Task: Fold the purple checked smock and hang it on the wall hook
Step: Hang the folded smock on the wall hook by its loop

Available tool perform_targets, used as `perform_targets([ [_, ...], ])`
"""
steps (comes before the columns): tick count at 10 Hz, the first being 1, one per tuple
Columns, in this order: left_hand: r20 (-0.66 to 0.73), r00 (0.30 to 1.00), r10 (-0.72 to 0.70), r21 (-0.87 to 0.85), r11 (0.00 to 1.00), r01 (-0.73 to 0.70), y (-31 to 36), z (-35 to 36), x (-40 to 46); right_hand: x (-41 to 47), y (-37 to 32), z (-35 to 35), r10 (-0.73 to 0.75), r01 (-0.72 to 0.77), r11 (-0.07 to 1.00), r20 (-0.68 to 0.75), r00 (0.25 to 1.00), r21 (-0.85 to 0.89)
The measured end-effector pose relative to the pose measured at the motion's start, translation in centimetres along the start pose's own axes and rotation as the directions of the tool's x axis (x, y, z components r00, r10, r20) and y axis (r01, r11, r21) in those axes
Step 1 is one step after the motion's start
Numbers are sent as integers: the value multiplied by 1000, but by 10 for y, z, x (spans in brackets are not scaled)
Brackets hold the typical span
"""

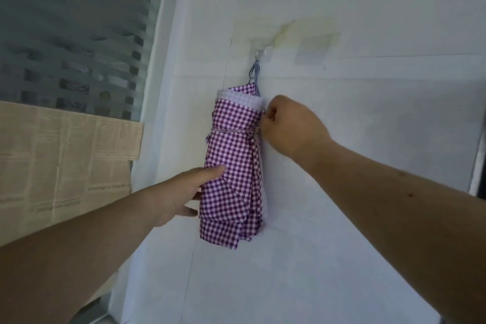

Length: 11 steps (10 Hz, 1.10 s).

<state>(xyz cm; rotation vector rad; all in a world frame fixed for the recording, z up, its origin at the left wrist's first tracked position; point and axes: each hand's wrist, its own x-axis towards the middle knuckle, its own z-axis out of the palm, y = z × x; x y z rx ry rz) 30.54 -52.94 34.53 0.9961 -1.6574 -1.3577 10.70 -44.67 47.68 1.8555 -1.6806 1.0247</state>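
The smock (232, 166), folded into a long bundle and tied round with its strap, is hanging by a loop from the hook (259, 55) on the white wall (368, 139). The left hand (184, 192) is lying open-fingered against its lower left side. The right hand (289, 123) is pinching the cloth at its upper right edge.

The right hand's (285, 123) fingertips are tucked out of sight behind the right edge of the folded smock (232, 166), so their grip cannot be told. The hook (259, 55) is too small to make out, and the window (71, 34) view is blurred.
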Motion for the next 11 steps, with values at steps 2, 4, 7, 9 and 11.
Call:
perform_targets([
  [2, -77, 971, 228, -126, 963, -236, 49, 12, 6, 53, -27, -10, 154, -175, 982, 246, 957, 66],
  [4, -115, 966, 230, -284, 925, -254, 42, 18, 9, 54, -23, -1, 161, -193, 978, 301, 940, 78],
  [7, -115, 976, 184, -306, 928, -211, 46, 15, 5, 89, -34, -9, 70, -70, 998, 43, 997, 8],
  [9, -146, 974, 173, -274, 939, -208, 47, 3, 9, 90, -31, -17, 91, -96, 995, 114, 989, 32],
  [11, -189, 978, 88, -178, 976, -122, 49, 2, 1, 69, -29, -10, 119, -115, 993, 272, 955, -31],
])
